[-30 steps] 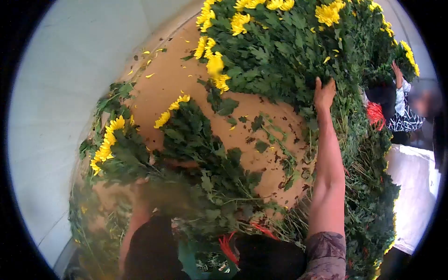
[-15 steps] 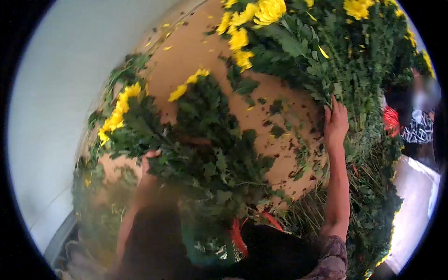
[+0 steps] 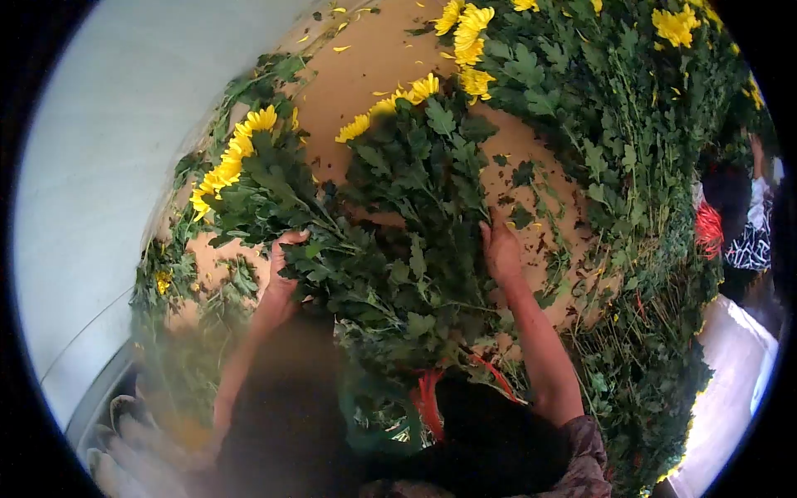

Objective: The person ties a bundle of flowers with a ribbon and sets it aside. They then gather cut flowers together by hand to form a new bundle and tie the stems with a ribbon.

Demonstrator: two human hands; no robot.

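My left hand [image 3: 285,270] is closed around the stems of a bunch of yellow chrysanthemums [image 3: 274,195], its blooms lined up at the upper left. To the right lies a second bunch of chrysanthemums [image 3: 407,178], blooms pointing away from me. At this bunch's right edge, my right hand [image 3: 501,253] has its fingers closed on a chrysanthemum stem; leaves partly hide the grip. The lower stems of both bunches cross in front of my body under dense leaves.
A large pile of chrysanthemums [image 3: 614,124] covers the right side of the brown table surface [image 3: 357,70]. Loose leaves and petals are scattered about. Red ties [image 3: 427,402] hang near my body. A pale wall [image 3: 108,166] borders the left. Another person [image 3: 751,220] is at the far right.
My right hand has moved left and down from the large pile to the middle bunch, where another bloom now shows at the top right. My left hand has shifted slightly with its bunch.
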